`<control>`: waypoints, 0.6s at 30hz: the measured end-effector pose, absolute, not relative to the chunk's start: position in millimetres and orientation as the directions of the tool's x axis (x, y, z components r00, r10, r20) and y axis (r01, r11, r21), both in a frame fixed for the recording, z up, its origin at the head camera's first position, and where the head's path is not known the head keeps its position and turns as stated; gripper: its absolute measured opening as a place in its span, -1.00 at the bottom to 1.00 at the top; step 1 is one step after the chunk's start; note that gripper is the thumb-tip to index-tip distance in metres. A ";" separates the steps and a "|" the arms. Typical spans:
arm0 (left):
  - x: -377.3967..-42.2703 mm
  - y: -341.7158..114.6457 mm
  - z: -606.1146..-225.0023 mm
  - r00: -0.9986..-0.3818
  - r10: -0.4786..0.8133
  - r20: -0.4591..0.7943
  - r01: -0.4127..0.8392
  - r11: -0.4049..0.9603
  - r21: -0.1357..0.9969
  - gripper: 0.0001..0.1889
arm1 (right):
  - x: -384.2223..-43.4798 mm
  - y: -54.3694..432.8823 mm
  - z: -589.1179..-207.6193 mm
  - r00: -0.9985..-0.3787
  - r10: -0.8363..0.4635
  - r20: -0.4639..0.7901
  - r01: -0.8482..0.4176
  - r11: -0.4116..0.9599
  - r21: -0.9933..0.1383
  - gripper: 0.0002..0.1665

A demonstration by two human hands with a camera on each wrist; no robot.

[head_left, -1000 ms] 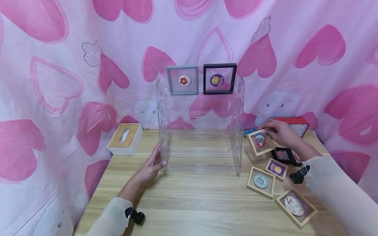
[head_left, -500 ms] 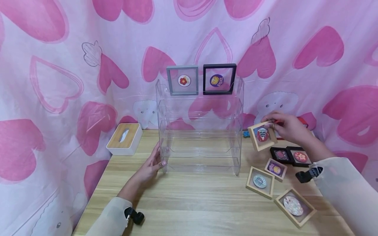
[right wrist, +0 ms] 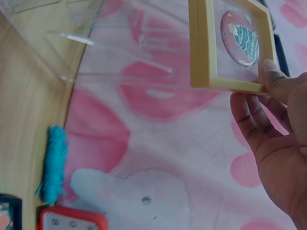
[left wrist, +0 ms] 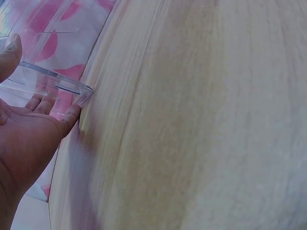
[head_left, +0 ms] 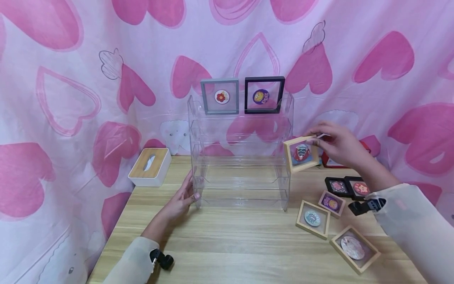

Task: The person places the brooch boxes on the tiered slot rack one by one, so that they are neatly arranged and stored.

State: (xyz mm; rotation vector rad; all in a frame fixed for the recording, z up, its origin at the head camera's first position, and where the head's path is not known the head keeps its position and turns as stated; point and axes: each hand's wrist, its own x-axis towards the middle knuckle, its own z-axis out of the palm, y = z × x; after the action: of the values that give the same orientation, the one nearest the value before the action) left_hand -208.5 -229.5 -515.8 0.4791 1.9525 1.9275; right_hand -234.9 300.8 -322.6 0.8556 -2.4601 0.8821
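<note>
Table (head_left: pixel 227 244), wood-grained, bears a clear rack (head_left: pixel 240 182) before pink cloth (head_left: pixel 213 43).

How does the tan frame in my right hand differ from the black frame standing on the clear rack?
The tan frame is held tilted in your right hand; the black frame stands at the top of the clear rack. The tan frame shows a red badge with a tree, the black frame a purple badge with a yellow character. Both hold a rounded badge behind a see-through pane.
</note>
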 end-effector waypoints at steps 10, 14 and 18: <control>-208.6 -229.4 -515.2 -0.880 0.475 -0.015 -0.009 0.014 1.000 0.03 | -237.9 269.2 -302.9 -0.722 -0.376 0.581 -0.671 0.587 -0.453 -0.58; -208.3 -229.5 -515.0 -0.879 0.476 -0.013 -0.007 0.014 1.000 0.03 | -239.8 253.5 -294.9 -0.715 -0.350 0.605 -0.674 0.572 -0.467 -0.62; -208.1 -230.0 -514.6 -0.882 0.471 -0.031 -0.024 0.021 1.000 0.04 | -244.2 237.2 -288.0 -0.690 -0.337 0.640 -0.701 0.532 -0.476 -0.65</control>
State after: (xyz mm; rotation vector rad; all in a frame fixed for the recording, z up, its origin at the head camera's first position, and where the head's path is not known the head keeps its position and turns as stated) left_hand -208.1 -230.0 -514.6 0.4568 1.9506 1.9221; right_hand -244.2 237.2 -288.0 0.8431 -2.2953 1.0177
